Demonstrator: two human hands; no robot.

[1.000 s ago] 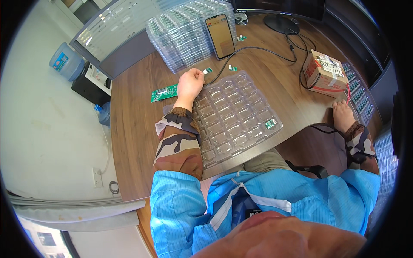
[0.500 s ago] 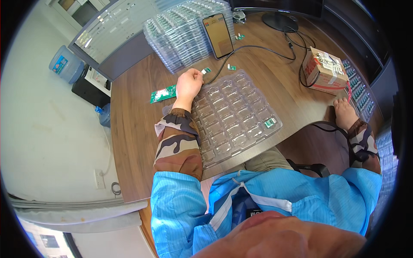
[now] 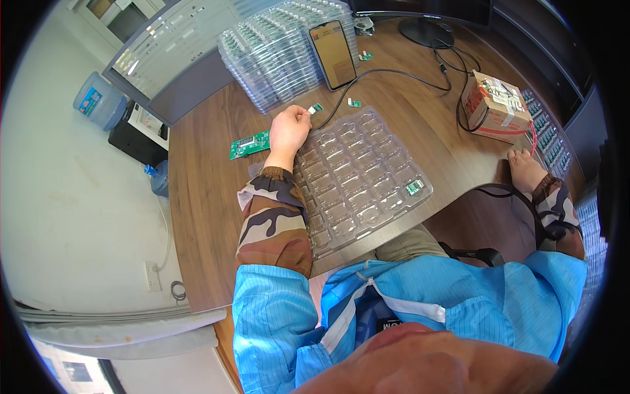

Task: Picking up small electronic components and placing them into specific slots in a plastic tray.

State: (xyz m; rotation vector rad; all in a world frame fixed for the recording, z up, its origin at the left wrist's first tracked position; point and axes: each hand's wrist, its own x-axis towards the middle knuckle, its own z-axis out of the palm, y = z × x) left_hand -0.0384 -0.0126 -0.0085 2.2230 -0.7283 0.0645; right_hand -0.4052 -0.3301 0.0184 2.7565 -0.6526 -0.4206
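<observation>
My left hand (image 3: 290, 130) is closed in a pinch at the white end of a small green circuit board (image 3: 317, 108), above the far left corner of a clear plastic tray (image 3: 357, 194). Beside that wrist lies a larger green circuit board (image 3: 243, 147) with a small display, its right end hidden behind the hand. One small circuit board (image 3: 414, 188) sits in a near right pocket of the tray. My right hand (image 3: 527, 172) rests on the desk edge below a cardboard box (image 3: 497, 115), fingers stretched out and holding nothing visible.
Stacked clear trays (image 3: 269, 62) with boards stand at the back, a phone (image 3: 333, 56) leaning on them. A black cable (image 3: 400, 72) crosses the desk. Loose small boards (image 3: 354, 103) lie beyond the tray. A monitor stand (image 3: 425, 33) is behind; a board-filled tray (image 3: 548, 138) lies right.
Both hands stay nearly in place. The larger green board's display, washed by glare earlier, now shows as a dark panel with light marks. The view has shifted slightly.
</observation>
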